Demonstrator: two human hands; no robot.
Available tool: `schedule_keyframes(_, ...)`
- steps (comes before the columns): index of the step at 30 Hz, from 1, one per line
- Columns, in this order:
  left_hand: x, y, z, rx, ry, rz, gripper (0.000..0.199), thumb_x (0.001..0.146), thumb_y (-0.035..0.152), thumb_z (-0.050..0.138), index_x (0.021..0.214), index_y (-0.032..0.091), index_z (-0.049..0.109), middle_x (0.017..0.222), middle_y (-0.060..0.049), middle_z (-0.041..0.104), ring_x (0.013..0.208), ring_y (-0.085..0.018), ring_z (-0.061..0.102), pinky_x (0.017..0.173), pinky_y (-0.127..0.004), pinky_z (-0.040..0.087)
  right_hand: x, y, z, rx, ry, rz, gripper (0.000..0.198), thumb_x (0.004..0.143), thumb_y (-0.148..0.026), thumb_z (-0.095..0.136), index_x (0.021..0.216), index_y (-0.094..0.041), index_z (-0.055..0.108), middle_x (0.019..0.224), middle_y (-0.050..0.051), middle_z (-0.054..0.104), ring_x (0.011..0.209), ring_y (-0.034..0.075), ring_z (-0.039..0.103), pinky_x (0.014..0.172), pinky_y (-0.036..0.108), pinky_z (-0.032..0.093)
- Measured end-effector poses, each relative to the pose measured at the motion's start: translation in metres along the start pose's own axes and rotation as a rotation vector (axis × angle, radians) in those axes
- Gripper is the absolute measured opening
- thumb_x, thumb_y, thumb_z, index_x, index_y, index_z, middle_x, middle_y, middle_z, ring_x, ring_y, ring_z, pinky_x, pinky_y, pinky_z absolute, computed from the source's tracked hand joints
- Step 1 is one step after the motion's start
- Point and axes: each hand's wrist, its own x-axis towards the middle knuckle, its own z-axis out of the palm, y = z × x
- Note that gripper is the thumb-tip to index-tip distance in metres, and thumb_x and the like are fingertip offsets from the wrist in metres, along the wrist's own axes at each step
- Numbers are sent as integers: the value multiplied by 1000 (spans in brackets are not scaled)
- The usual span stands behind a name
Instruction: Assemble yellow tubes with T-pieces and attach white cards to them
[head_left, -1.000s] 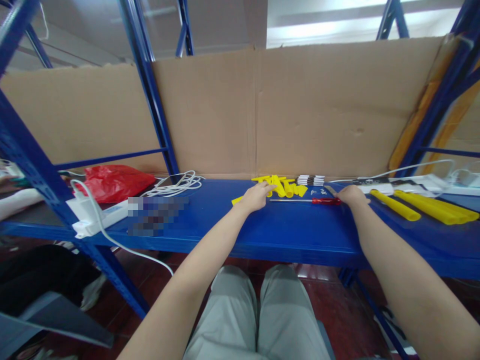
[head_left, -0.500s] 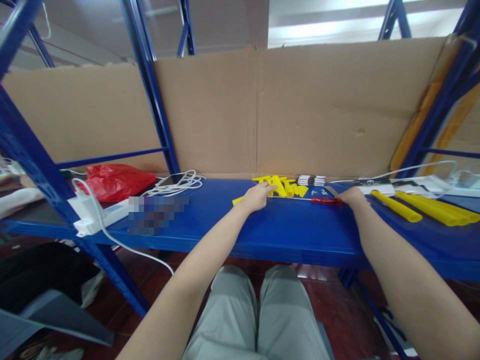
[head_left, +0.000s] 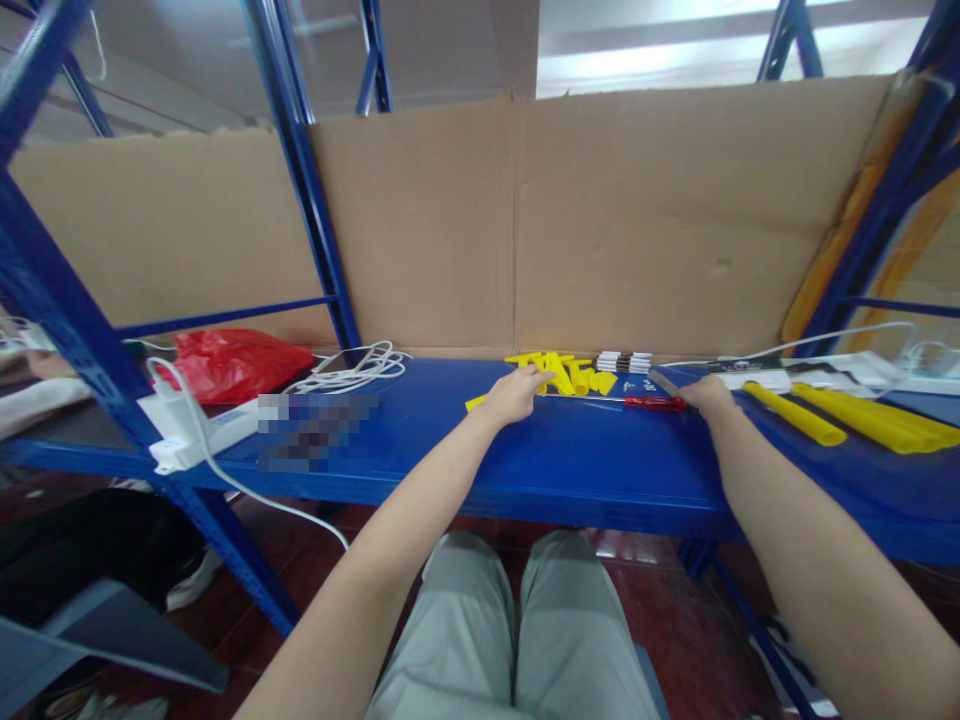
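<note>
My left hand is closed, its fingers bent over a yellow tube whose end sticks out on the left by the wrist. Just beyond the fingers lies a pile of short cut yellow pieces. A screwdriver with a red handle lies flat on the blue table, its thin shaft running left toward my left hand. My right hand is closed near the butt of that handle. From its fingers a flat grey blade points up and left; the rest of it is hidden in the hand.
Long yellow tubes lie right of my right hand. Small black-and-white bundles sit behind the screwdriver. On the left are a white power strip, coiled white cable and a red plastic bag. A cardboard panel stands behind.
Both my hands stay in nearly the same place; the grey blade has shifted very slightly. At the lower left, another person's foot has moved.
</note>
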Motion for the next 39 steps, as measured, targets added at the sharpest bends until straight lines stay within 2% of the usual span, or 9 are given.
schedule_keyframes(3, 0, -1, 1, 1, 6, 6, 49, 87, 5, 43, 133, 20, 55, 122, -10, 61, 116, -20, 57, 100, -32, 46, 6, 2, 5, 29, 32, 24, 60, 59, -53, 78, 103, -13, 67, 109, 26, 65, 111, 41, 58, 90, 56, 46)
schedule_keyframes(8, 0, -1, 2, -4, 9, 11, 49, 87, 6, 42, 133, 20, 55, 122, -10, 61, 115, -21, 57, 99, -33, 46, 7, -2, 5, 129, 199, 10, 53, 49, -50, 83, 90, -19, 69, 108, 23, 66, 115, 43, 54, 90, 61, 43)
schedule_keyframes(11, 0, -1, 2, -2, 8, 5, 49, 87, 5, 43, 133, 19, 55, 123, -10, 61, 115, -21, 57, 99, -32, 46, -1, -10, -4, 110, 235, -35, 35, 56, -42, 79, 82, -19, 69, 112, 20, 66, 117, 42, 53, 95, 60, 40)
schedule_keyframes(13, 0, -1, 1, 0, 7, 5, 49, 87, 5, 43, 132, 20, 56, 123, -10, 61, 116, -20, 57, 99, -32, 46, -10, -18, -12, 160, 231, -105, 18, 64, -35, 73, 73, -20, 68, 104, 16, 69, 113, 38, 56, 94, 55, 42)
schedule_keyframes(17, -1, 0, 1, 2, -3, 13, 48, 87, 6, 43, 132, 20, 57, 122, -10, 61, 115, -20, 58, 99, -31, 46, -33, -33, -18, 512, 36, -346, 12, 67, -29, 70, 63, -20, 64, 74, 6, 68, 85, 25, 64, 77, 36, 50)
schedule_keyframes(21, -1, 2, -1, 7, -20, 14, 46, 88, 8, 44, 130, 21, 58, 120, -9, 62, 114, -20, 59, 98, -31, 46, -57, -47, -12, 715, -280, -547, 15, 60, -28, 75, 61, -19, 63, 68, 1, 66, 72, 16, 60, 72, 28, 48)
schedule_keyframes(24, -1, 4, -3, 5, -38, 17, 45, 89, 8, 45, 130, 21, 58, 122, -9, 62, 115, -20, 59, 98, -30, 46, -71, -54, -5, 680, -456, -637, 17, 55, -29, 77, 59, -19, 64, 66, 0, 64, 68, 14, 57, 72, 28, 46)
schedule_keyframes(27, -1, 5, -4, -1, -42, 27, 46, 89, 8, 46, 132, 22, 57, 129, -8, 60, 119, -20, 56, 100, -29, 46, -79, -57, 0, 586, -562, -675, 19, 52, -32, 78, 58, -19, 65, 64, -1, 64, 67, 13, 55, 69, 27, 44)
schedule_keyframes(39, -1, 7, -7, 15, -64, 26, 47, 92, 11, 43, 135, 25, 53, 125, -8, 61, 116, -20, 58, 96, -30, 47, -85, -55, 0, 354, -789, -734, 32, 50, -44, 73, 65, -17, 68, 59, -1, 56, 56, 10, 42, 52, 25, 27)
